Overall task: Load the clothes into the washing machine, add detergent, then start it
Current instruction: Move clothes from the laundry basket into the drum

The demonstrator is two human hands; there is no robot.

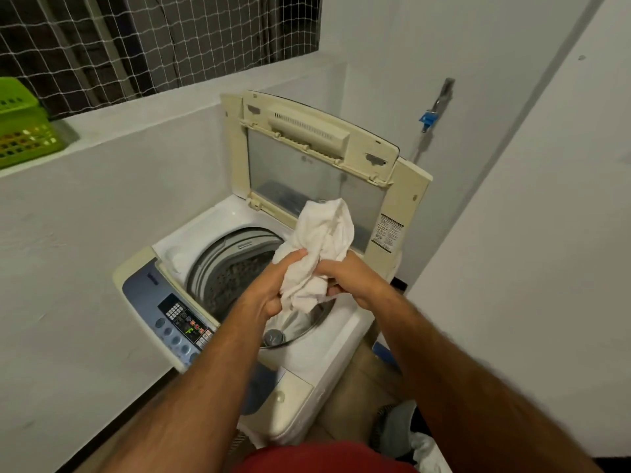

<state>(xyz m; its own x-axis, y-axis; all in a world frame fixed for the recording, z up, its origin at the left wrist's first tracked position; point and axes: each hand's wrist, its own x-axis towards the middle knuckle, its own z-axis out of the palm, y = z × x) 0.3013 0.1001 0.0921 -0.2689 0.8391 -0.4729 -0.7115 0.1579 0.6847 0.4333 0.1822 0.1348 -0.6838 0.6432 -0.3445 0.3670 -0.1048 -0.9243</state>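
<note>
1. Both forearms are reaching forward and slightly down over the washing machine [327, 339], wrists close together above the drum opening.
2. The left hand [273, 285] is curling its grip around the lower left part of the white cloth [321, 247], fingers closed on the fabric.
3. The right hand [351, 278] is pinching and clutching the cloth's right side — its grip is closed on the same bundle, knuckles facing up.
4. The cloth is being held bunched in the air just above the drum [222, 278], its soft, crumpled top standing up in front of the raised lid [307, 165].
5. The drum is round, grey-rimmed and perforated — the lid is cream plastic with a clear pane, standing upright.
6. The control panel [170, 312] is blue, with round buttons and a small lit display.
7. One green slotted basket [24, 121] is sitting on the ledge at the left; one blue-handled tap [432, 112] is sticking out of the wall; a pile of laundry [409, 435] is lying on the floor at lower right.
</note>
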